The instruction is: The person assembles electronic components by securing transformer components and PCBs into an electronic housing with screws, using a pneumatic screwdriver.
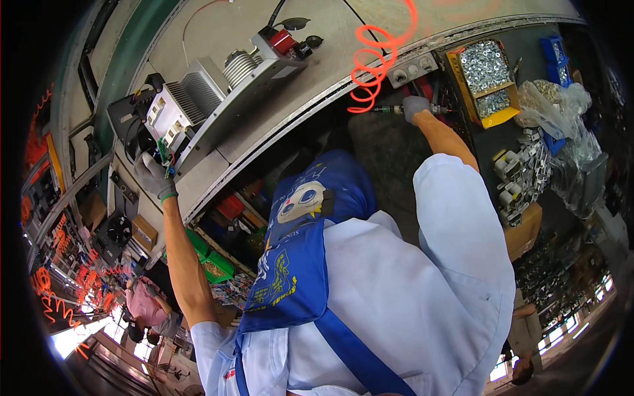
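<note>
A gloved left hand point(155, 177) meets a green circuit board point(163, 151) on the chassis point(232, 104) along the surface's point(323, 72) front edge, perhaps steadying it, any pinch unclear; beyond that edge, the gloved right hand point(415, 107) wraps an air tool point(388, 109), its coiled hose point(372, 74) apparently allowing reach.

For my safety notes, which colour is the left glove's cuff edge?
The cuff edge is green; it shows best in the head view.
</note>
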